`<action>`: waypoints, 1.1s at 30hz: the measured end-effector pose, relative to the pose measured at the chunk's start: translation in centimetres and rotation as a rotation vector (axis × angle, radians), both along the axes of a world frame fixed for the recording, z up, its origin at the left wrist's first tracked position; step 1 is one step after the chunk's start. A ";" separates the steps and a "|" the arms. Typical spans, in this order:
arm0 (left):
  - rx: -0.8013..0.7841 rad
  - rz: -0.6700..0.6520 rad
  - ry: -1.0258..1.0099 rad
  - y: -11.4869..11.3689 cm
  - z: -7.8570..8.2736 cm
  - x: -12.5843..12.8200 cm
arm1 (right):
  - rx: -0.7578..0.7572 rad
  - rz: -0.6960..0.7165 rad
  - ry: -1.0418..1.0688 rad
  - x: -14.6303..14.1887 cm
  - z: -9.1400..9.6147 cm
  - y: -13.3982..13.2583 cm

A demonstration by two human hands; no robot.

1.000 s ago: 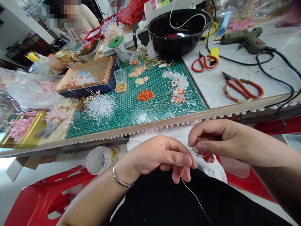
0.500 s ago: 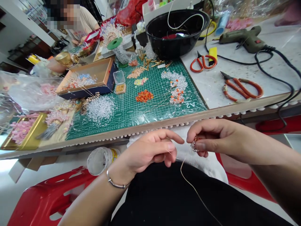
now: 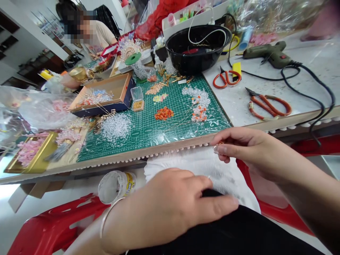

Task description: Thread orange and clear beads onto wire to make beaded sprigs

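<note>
Between the thumb and fingers of my right hand (image 3: 239, 145) is a small cluster of clear and orange beads (image 3: 216, 149), mostly covered by the fingertips. It is held up just off the table's front edge. My left hand (image 3: 175, 205) is over my lap, back upward, its thumb stretched out and apart from the index finger. Nothing shows between those two; its other fingers are hidden. On the green cutting mat (image 3: 148, 132) lie orange beads (image 3: 164, 113), a heap of clear beads (image 3: 115, 128) and clear-and-orange beaded sprigs (image 3: 199, 106) with thin wires.
Red-handled pliers (image 3: 271, 105), small red-handled snips (image 3: 225, 78) and a glue gun (image 3: 268, 54) lie at right. A black basin (image 3: 196, 53) stands behind the mat, an open box (image 3: 106, 95) at left. A red stool (image 3: 53, 223) is below. Another person sits far left.
My left hand has moved nearer and lower, away from the right, its thumb spreading from the index finger. The thin wire over my lap is out of sight. My right hand still pinches the bead cluster.
</note>
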State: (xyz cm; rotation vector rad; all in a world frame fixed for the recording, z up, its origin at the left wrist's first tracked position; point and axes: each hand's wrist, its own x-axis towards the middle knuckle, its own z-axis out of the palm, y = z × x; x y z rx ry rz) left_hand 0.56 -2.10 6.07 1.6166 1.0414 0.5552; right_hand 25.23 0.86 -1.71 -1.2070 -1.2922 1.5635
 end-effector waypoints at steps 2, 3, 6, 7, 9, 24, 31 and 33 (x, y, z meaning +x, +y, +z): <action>0.201 -0.014 0.116 0.5 0.4 -0.9 | -0.012 0.005 -0.006 0.7 0.0 0.1; 0.273 0.085 0.123 1.0 0.5 -1.3 | -0.020 0.014 -0.008 1.0 0.1 0.1; 0.119 0.332 0.028 2.9 -0.1 -1.4 | -0.030 0.083 -0.024 1.4 0.6 0.2; -0.049 0.257 0.005 3.5 -0.7 -1.0 | -0.017 0.121 -0.046 1.3 0.8 0.2; -0.426 -0.013 -0.037 4.5 -1.9 0.1 | 0.046 0.217 -0.100 1.0 1.2 0.2; -0.616 -0.261 0.047 5.9 -3.5 3.2 | 0.277 0.307 -0.405 0.8 1.3 -0.4; -0.320 -0.255 0.177 5.7 -4.2 3.7 | 0.221 0.231 -0.442 0.5 0.5 -0.5; -0.326 -0.166 0.052 5.6 -4.7 3.9 | 0.151 0.094 -0.300 0.6 0.2 -0.5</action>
